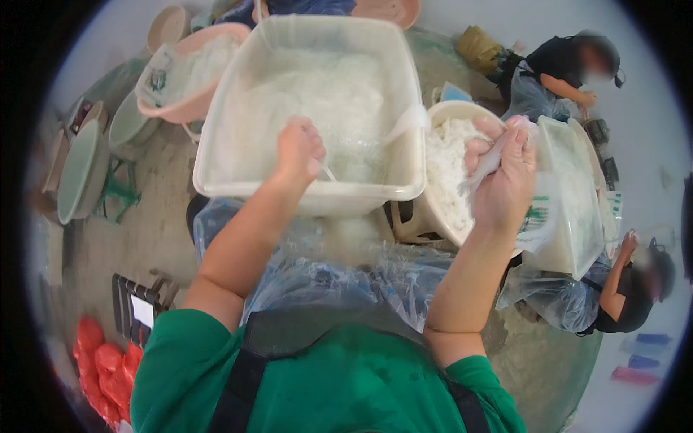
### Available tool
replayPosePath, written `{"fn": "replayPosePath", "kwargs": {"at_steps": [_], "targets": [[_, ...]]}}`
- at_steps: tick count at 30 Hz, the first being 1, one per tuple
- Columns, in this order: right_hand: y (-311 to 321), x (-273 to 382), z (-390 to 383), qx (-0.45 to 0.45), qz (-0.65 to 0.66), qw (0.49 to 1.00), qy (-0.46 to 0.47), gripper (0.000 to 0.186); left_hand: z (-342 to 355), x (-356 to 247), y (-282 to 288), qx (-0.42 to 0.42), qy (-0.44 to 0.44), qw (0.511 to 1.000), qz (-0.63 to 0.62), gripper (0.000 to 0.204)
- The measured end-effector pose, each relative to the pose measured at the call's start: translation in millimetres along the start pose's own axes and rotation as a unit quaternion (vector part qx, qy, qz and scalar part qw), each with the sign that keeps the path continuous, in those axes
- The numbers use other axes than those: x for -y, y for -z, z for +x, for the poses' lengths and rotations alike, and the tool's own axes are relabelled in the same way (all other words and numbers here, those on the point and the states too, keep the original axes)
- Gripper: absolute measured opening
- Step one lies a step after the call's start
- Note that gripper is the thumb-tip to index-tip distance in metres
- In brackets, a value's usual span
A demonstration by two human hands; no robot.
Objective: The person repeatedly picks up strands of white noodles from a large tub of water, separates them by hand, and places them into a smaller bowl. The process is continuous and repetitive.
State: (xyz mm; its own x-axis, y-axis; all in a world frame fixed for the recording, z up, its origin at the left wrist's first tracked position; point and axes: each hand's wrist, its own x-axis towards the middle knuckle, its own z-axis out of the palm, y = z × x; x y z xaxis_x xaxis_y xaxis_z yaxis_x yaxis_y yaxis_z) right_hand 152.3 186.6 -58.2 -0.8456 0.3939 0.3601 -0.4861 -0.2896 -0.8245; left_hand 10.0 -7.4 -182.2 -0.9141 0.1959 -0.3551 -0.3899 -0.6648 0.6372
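Note:
My left hand is closed in a fist above the near part of a large whitish plastic tub. A thin pale stick-like thing juts from the fist; its kind is not clear. Cloudy liquid with whitish material fills the tub. To the right, my right hand is raised with its fingers bent around a limp, pale, glossy piece, pinkish at its top end. Below that hand stands a round cream basin heaped with white, fluffy-looking material.
A pink basin stands at the left, with green basins and a green stool beyond. At the right is another whitish tub. Two people in clear aprons work there. Red bags lie at lower left.

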Motion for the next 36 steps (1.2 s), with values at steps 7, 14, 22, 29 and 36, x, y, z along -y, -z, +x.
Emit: {"fn": "replayPosePath", "kwargs": {"at_steps": [7,14,22,29,36], "targets": [[31,-79,-31,0.001,-0.537,0.842,0.056,0.023,-57,30,101,-0.099,-0.100,0.986,-0.095,0.010],[-26,-181,-65,0.222,-0.674,0.693,0.124,0.016,-73,50,98,-0.023,0.126,0.988,0.082,0.034],[-40,-142,-60,0.429,-0.397,0.809,0.063,0.015,-69,18,79,0.048,0.259,0.961,0.090,0.037],[-26,-156,-8,0.266,-0.380,0.857,-0.224,0.017,-58,-111,-17,0.350,-0.163,0.867,0.316,0.017],[5,-113,56,0.108,-0.467,0.861,-0.171,0.014,49,-199,-7,0.192,-0.318,0.925,-0.073,0.026]]}}
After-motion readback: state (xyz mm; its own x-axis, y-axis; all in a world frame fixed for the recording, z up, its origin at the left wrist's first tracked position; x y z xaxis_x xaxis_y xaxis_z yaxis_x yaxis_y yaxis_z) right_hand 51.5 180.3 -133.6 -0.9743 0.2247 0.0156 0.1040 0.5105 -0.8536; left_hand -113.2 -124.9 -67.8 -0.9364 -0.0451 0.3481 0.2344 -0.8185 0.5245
